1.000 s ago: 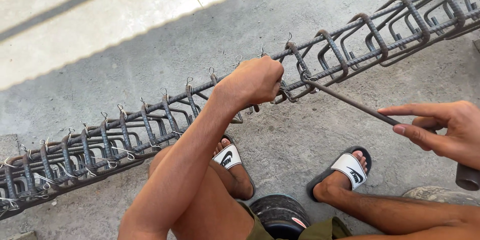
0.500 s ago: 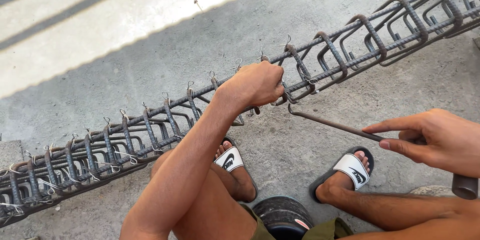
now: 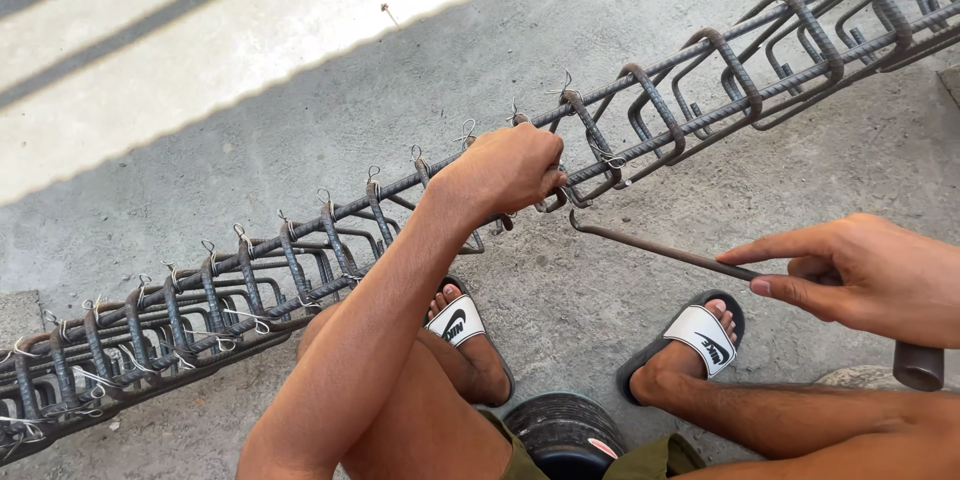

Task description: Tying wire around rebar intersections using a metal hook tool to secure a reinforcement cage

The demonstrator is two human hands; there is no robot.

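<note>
A long rebar cage point(image 3: 690, 80) of rusty bars and closely spaced stirrups runs diagonally from lower left to upper right above the concrete floor. Thin wire ties stick up along its top bar. My left hand point(image 3: 505, 172) is closed around a stirrup and bar near the cage's middle. My right hand point(image 3: 865, 275) holds a hooked metal tying tool point(image 3: 655, 248) by its handle, index finger stretched along the shaft. The tool's hooked tip hangs just below the cage, apart from it, to the right of my left hand.
My feet in black-and-white slides point(image 3: 700, 338) rest on the concrete floor point(image 3: 300, 120) under the cage. A round black seat point(image 3: 565, 435) is between my legs. Sunlit pavement lies beyond the cage at the top left.
My right hand drew the hooked tool down and away from the cage, where its tip had been at a wire tie. My left hand kept its grip on the bar.
</note>
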